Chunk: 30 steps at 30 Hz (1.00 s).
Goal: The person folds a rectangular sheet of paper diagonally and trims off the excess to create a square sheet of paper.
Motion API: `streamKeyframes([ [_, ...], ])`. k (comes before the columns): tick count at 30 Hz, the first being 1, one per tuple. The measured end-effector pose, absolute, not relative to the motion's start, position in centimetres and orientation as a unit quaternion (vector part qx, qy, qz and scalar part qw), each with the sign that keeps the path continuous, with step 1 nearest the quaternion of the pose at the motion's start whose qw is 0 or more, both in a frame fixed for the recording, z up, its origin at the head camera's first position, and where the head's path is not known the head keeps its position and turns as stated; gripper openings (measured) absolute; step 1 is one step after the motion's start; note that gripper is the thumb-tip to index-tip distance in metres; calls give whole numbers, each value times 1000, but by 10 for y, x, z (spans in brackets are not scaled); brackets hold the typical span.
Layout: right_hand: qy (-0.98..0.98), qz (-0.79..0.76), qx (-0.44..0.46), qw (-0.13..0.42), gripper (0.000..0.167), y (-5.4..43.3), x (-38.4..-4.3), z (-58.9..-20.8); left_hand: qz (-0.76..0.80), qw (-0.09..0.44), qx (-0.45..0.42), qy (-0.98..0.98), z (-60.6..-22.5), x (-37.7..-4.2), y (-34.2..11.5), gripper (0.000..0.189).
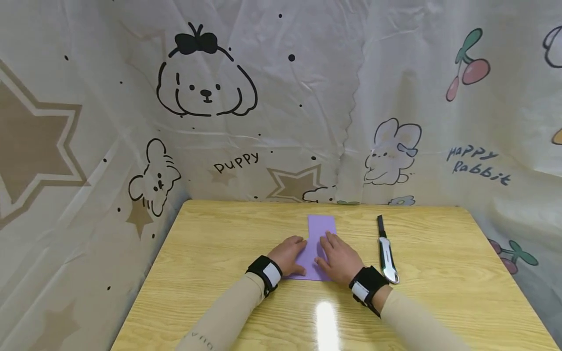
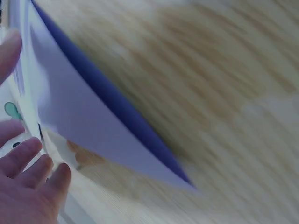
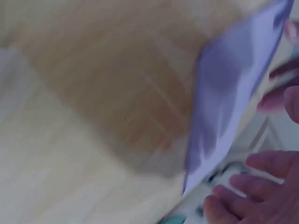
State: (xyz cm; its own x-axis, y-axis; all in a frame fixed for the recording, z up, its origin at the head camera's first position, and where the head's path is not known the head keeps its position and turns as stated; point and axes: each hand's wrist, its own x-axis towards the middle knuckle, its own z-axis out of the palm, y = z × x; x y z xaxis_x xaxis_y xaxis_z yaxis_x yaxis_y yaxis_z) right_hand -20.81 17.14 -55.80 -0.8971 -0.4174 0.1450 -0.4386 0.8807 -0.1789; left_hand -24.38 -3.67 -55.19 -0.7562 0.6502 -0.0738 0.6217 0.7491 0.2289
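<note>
A purple sheet of paper (image 1: 315,248) lies on the table between my two hands, its narrow upper part pointing to the far edge. My left hand (image 1: 287,255) rests over the paper's left side, fingers stretched forward and thumb toward the middle. On the right side, my right hand (image 1: 342,259) touches the sheet with extended fingers. Up close in the left wrist view, the paper (image 2: 79,102) shows a raised edge with a darker layer under it. The paper (image 3: 224,88) appears narrow and slanted in the right wrist view, beside the loosely spread fingers.
To the right of my right hand lies a utility knife (image 1: 387,258), its black tip toward the far edge. The wooden table (image 1: 210,234) meets a printed cloth backdrop (image 1: 307,107) at the back and left. A bright reflection shows near the front.
</note>
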Motion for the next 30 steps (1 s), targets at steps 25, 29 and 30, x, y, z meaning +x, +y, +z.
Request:
streamKeyframes([
  [25,-970,67,234,6,73,161,-205,-582,14,59,386,920,-556,-237,-42,71],
  [29,-972,77,224,8,72,168,-204,-581,8,61,386,921,-557,-237,-43,72],
  [30,-973,80,218,9,73,170,-204,-582,6,63,384,921,-556,-237,-43,73],
])
